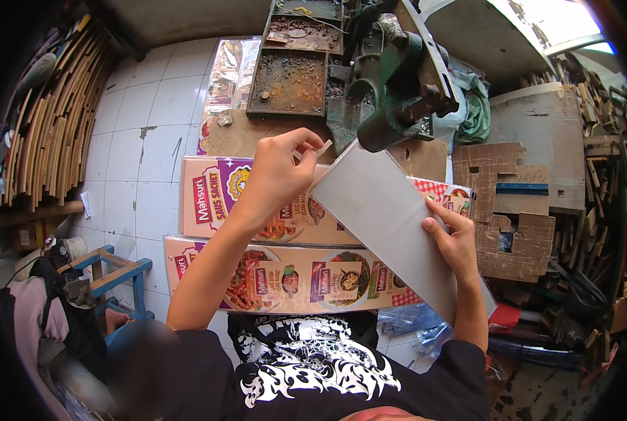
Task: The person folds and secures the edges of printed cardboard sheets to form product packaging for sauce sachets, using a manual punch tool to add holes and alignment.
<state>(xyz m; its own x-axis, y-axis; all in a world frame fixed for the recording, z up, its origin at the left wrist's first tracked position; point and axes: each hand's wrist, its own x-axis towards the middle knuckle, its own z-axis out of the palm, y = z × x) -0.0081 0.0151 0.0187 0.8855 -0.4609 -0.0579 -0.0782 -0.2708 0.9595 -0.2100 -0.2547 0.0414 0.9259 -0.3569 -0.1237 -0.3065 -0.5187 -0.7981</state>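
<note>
Left hand (279,168) up high, fingers pinched shut on small pale strip (322,148). Right hand (456,242) grasping right edge of long grey board (390,217). Board tilted, far end poked under green metal press (397,77). Printed food cartons (215,200) lie flat below. Step looks like lining board up at press. Next move likely needs board held steady, strip set at its top corner.
</note>
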